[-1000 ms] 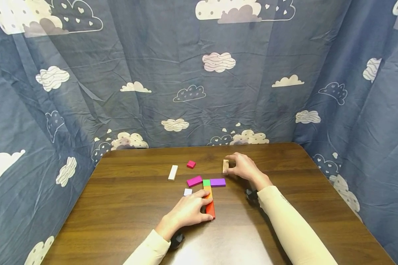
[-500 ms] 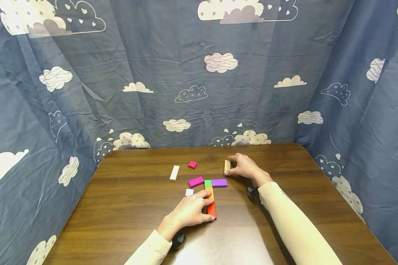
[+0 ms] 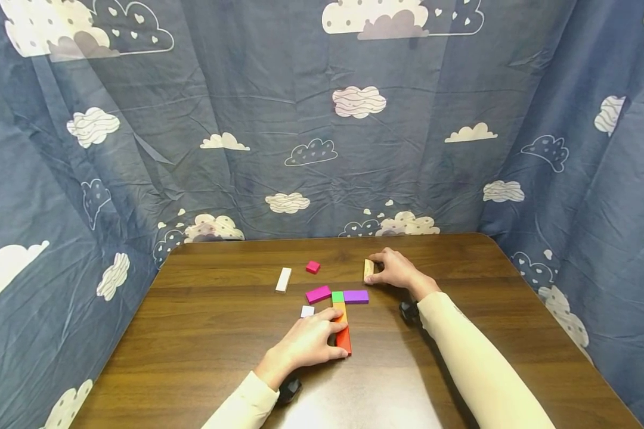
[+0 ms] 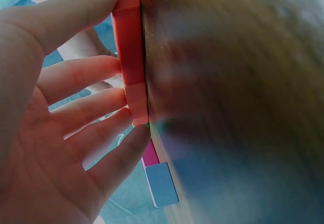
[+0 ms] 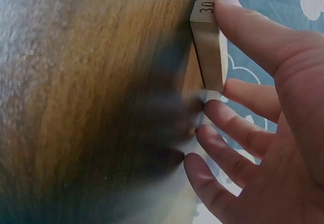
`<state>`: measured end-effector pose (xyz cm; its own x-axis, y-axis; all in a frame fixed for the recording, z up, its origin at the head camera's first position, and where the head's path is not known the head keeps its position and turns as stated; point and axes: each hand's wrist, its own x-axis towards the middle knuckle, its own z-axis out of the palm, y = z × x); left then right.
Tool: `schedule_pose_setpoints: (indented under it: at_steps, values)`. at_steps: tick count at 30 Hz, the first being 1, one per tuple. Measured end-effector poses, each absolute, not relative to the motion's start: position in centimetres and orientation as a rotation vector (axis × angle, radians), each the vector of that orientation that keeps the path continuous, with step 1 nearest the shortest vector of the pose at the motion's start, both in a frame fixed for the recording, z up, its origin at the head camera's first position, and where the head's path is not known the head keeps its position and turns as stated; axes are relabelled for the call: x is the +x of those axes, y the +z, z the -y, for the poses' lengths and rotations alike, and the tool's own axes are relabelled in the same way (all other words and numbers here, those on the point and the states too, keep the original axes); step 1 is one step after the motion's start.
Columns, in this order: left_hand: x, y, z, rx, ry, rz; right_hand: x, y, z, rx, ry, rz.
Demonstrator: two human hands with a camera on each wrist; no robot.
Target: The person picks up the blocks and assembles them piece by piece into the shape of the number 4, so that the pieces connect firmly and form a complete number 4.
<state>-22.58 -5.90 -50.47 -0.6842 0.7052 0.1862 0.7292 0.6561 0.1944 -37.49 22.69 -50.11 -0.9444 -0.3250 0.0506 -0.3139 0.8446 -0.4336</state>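
Observation:
Thumb at one end and index finger at the other, my right hand (image 3: 399,269) pinches a small plain wooden block (image 5: 208,47) at the back right of the table. A printed "30" shows on its end in the right wrist view. My left hand (image 3: 308,341) lies along a row of blocks, fingers spread and relaxed. Its thumb touches the end of the red block (image 4: 127,42), while its fingertips reach the orange block (image 3: 340,311) and partly cover it. Beyond that are a green block (image 3: 337,296) and, to its right, a purple block (image 3: 356,297).
Left of the green block lies a magenta block (image 3: 319,294). A small pale block (image 3: 307,311) sits by the left fingers. Farther back are a white block (image 3: 283,280) and a small crimson block (image 3: 313,267). A cloud-patterned curtain (image 3: 247,179) stands behind the brown table (image 3: 204,333).
My right thumb and fingers have drawn in round the wooden block, which has turned slightly. The left hand stays on the row. The head view has shifted a little.

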Motion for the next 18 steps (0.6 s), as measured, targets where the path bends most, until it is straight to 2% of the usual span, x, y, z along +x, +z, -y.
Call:
schedule_pose_setpoints:
  at_steps: [18]
  values:
    - [-22.62, -50.59, 5.91, -1.215, -0.387, 2.757, -37.06, -50.09, -22.1, -0.614, -0.874, -2.981]
